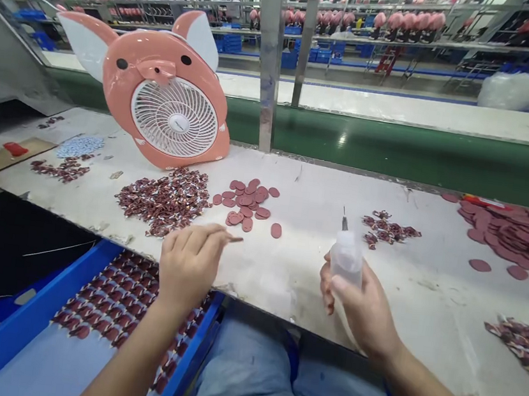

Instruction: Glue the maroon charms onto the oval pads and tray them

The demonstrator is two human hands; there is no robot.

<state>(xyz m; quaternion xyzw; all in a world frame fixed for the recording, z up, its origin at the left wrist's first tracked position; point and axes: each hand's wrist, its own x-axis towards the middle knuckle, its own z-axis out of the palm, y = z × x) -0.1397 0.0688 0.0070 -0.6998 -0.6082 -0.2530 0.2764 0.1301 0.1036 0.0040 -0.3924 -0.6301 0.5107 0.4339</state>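
Observation:
Over the table's front edge, my left hand [192, 256] pinches a thin reddish-brown oval disc [236, 239], seen nearly edge-on. My right hand [367, 307] is wrapped round a translucent squeeze bottle [347, 259], whose thin needle tip points up. Just beyond my left hand lies a loose group of oval discs [247, 202]. Left of them is a heap of small dark-red parts [165, 202]. A smaller cluster of similar parts [386, 229] rests beyond the bottle. Below my left forearm, a blue tray [33, 349] holds rows of dark-red pieces [112, 298].
A pink pig-shaped fan [175, 100] stands at the back left. At the right are a large pile of oval discs [520, 239] and another small-parts heap [523, 345]. A metal post [267, 63] rises behind the table, before a green conveyor belt [348, 141].

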